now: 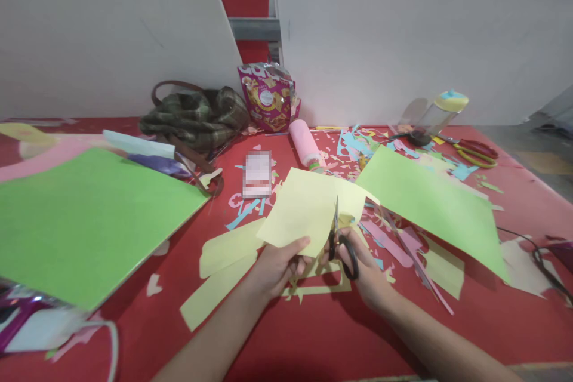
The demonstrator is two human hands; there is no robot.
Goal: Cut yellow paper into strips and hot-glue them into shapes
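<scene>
L hand (283,265) grips yellow paper (299,209) by its low edge, above red desk (242,340) | R hand (360,262) grips black scissors (348,256) by the loops | paper prob. light, floppy, rips easy; best held flat nr edge, w/ soft pinch

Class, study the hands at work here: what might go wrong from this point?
The scissors in the right hand might veer and spoil the yellow sheet.

The left hand holds that sheet near the scissors, so a slip might nick a finger.

Loose yellow paper lies beneath; it might get snipped too.
</scene>
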